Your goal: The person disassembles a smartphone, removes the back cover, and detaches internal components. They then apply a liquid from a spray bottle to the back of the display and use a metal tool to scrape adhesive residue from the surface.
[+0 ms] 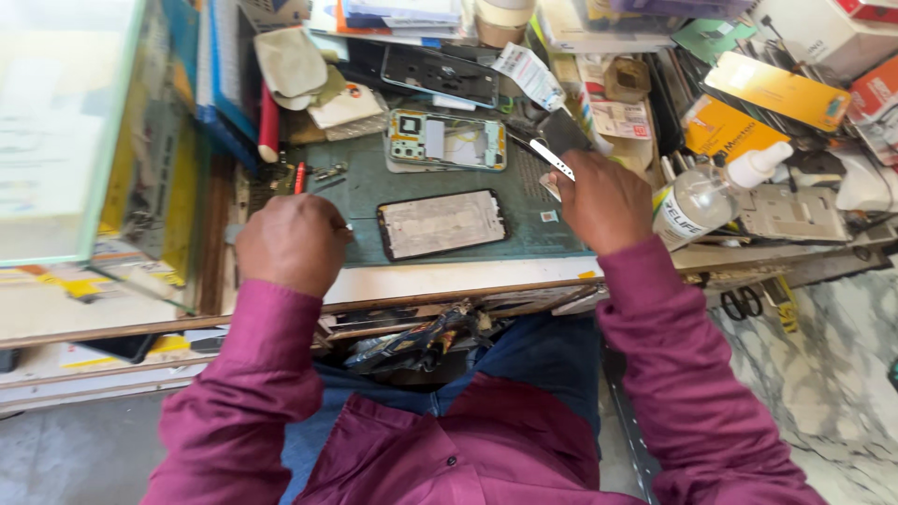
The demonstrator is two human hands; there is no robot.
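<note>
My right hand (603,201) is closed around metal tweezers (545,157) that point up and left, at the right edge of the green work mat (360,192). My left hand (293,241) is curled into a fist at the mat's left edge, with a small metal tip showing at its fingers; what it grips is hidden. Between my hands lies a phone screen panel (441,223), pale side up. Above it rests an opened phone body (447,141) showing its circuit board and inner frame.
A clear liquid bottle with a white nozzle (700,196) stands right of my right hand. Boxes, packets and phone parts crowd the back and right of the bench. A glass case (65,122) stands at left. An open drawer (421,337) with tools sits under the bench edge.
</note>
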